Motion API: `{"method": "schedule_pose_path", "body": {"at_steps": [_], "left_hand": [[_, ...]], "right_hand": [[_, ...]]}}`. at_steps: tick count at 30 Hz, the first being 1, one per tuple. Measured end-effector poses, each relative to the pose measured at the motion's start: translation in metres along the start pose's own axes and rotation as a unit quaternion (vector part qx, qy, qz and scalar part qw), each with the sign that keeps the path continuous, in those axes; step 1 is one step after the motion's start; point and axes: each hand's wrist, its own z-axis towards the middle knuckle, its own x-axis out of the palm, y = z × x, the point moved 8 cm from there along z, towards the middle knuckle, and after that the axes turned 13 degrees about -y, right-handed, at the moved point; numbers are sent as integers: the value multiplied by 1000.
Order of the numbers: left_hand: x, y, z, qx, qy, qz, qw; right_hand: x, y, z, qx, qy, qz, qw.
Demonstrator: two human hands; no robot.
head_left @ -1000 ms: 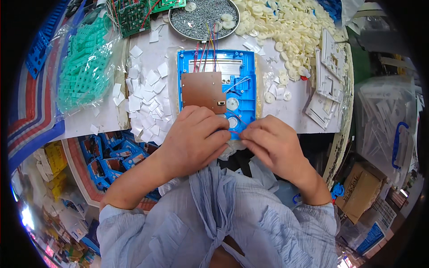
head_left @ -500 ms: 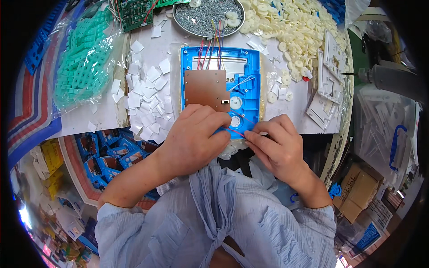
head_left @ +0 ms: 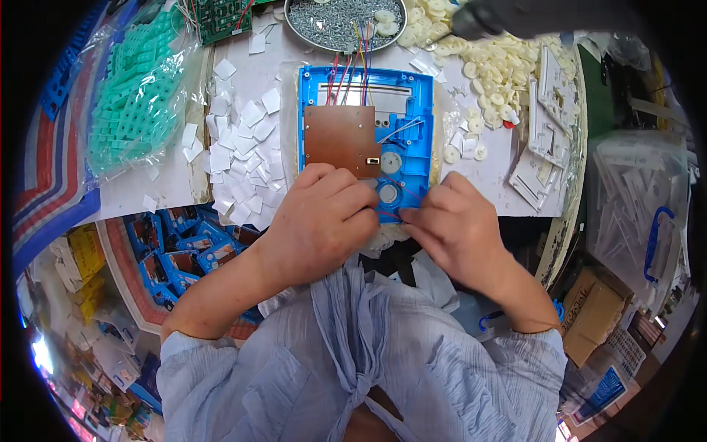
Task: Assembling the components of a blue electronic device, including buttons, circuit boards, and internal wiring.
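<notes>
Head view, going from the left edge of the tabletop [head_left: 169, 184] to the right: a clear bag of pale green plastic parts [head_left: 136, 96] lies near the far left corner, and just beside it a scatter of small white paper squares [head_left: 239, 158] spreads toward the near edge. A green circuit board [head_left: 221, 16] sits at the far edge above those squares. Below the near edge, to the left, a bin of blue plastic housings [head_left: 180, 247] shows under the person's left forearm. In the middle of the tabletop lies the blue plastic casing [head_left: 409, 110], open side up, with a brown circuit board [head_left: 340, 138] seated in its left half and coloured wires [head_left: 352, 62] running from its far end toward a round metal tray of screws [head_left: 335, 18]. The left hand [head_left: 318, 225] rests on the casing's near left corner, fingers curled and pressing down on it, covering the board's near edge. The right hand [head_left: 460, 228] sits at the casing's near right corner, fingertips pinched together against the rim beside a thin red wire; whether it actually grips that wire cannot be told. Both hands nearly touch. Right of the casing a heap of cream round discs [head_left: 490, 70] spreads to the far edge, and white plastic frames [head_left: 545, 144] lie stacked along the right edge.
</notes>
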Motion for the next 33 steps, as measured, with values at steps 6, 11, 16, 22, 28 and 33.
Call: {"method": "schedule_pose_path", "body": {"at_steps": [6, 11, 16, 22, 28, 33], "left_hand": [[0, -2, 5, 10, -4, 4, 1000], [2, 1, -1, 15, 27, 29, 999], [4, -2, -1, 20, 32, 41, 998], [9, -13, -3, 89, 24, 59, 994], [12, -17, -3, 128, 35, 84, 988], [15, -23, 1, 139, 50, 99, 984]], "right_hand": [[-3, -24, -14, -47, -61, 107, 991], [-1, -2, -10, -60, -57, 4, 997], [1, -19, -15, -47, -69, 59, 995], [2, -25, -20, -18, -60, 74, 995], [0, -31, -19, 29, -28, 126, 991], [1, -41, -17, 127, 25, 174, 976]]}}
